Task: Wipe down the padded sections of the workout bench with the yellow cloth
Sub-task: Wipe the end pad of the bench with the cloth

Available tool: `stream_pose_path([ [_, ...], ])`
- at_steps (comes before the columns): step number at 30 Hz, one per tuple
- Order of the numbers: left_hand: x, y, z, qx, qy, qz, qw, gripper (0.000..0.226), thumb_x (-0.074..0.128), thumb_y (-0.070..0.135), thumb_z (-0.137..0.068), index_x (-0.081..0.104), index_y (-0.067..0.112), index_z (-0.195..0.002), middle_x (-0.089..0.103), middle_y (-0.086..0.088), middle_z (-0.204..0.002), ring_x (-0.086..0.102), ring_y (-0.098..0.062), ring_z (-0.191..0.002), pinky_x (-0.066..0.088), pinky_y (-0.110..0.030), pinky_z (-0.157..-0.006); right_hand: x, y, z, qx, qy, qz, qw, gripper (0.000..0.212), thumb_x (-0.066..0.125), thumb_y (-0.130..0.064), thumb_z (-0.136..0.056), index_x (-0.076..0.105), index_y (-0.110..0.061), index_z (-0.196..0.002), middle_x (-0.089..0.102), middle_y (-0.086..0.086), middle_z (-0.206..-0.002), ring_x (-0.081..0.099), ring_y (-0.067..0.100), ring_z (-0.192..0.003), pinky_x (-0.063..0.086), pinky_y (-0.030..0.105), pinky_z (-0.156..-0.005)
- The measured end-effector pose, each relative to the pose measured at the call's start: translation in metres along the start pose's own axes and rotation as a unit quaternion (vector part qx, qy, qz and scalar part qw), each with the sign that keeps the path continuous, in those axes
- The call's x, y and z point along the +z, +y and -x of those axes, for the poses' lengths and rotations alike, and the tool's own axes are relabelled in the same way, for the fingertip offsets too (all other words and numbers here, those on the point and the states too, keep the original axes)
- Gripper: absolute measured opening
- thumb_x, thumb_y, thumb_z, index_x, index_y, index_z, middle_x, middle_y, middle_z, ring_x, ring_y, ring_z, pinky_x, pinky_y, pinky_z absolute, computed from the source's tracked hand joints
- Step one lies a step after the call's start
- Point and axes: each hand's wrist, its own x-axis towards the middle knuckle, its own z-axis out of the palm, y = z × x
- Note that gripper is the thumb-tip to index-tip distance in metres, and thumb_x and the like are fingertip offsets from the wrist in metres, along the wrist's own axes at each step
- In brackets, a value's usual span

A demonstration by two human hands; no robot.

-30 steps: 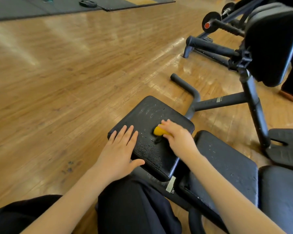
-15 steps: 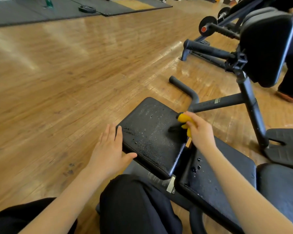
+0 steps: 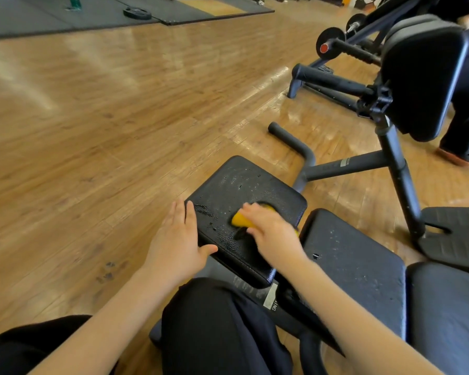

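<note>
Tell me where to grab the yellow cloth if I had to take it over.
Take the yellow cloth by its exposed left edge, coming from the left above the seat pad. The right hand covers the rest, pressing it flat, so only that bunched edge likely offers a pinch.

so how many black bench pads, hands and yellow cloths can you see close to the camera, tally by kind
black bench pads: 3: seat pad, middle pad, right pad
hands: 2: left hand, right hand
yellow cloth: 1
total: 6
</note>
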Motion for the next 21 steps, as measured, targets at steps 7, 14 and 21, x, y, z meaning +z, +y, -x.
stream_pose_path([
  [7, -0.009, -0.021, 0.005, 0.062, -0.059, 0.002, 0.996, 0.107, 0.057, 0.056, -0.083, -0.02, 0.015, -0.145, -0.028, -0.005, -0.152, -0.017, -0.018, -0.143, 0.01, -0.031, -0.118, -0.011, 0.01, 0.005, -0.045, 0.027, -0.12, 0.991, 0.037, 0.055, -0.001, -0.087, 0.061, -0.019, -0.119, 0.055, -0.008, -0.129, 0.047, 0.004, -0.12, 0.028, 0.013, -0.105],
  [14, -0.001, -0.021, 0.003, 0.052, -0.027, 0.024, 0.998, 0.098, 0.044, 0.062, -0.086, -0.016, 0.014, -0.146, -0.022, -0.006, -0.154, -0.016, -0.018, -0.143, 0.002, -0.03, -0.116, -0.03, 0.046, -0.075, 0.164, 0.068, -0.088, 0.98, 0.036, 0.046, -0.019, -0.095, 0.051, -0.02, -0.13, 0.06, 0.005, -0.119, 0.053, 0.029, -0.114, 0.042, 0.036, -0.097],
  [21, 0.001, -0.01, -0.003, 0.017, 0.003, 0.023, 1.0, 0.101, 0.047, 0.061, -0.085, -0.014, 0.009, -0.147, -0.018, -0.007, -0.155, -0.013, -0.018, -0.144, 0.001, -0.03, -0.115, -0.006, -0.003, -0.055, 0.056, -0.015, 0.013, 0.998, 0.044, 0.043, -0.016, -0.096, 0.036, -0.017, -0.14, 0.03, -0.002, -0.151, 0.019, 0.015, -0.142, 0.011, 0.031, -0.116],
])
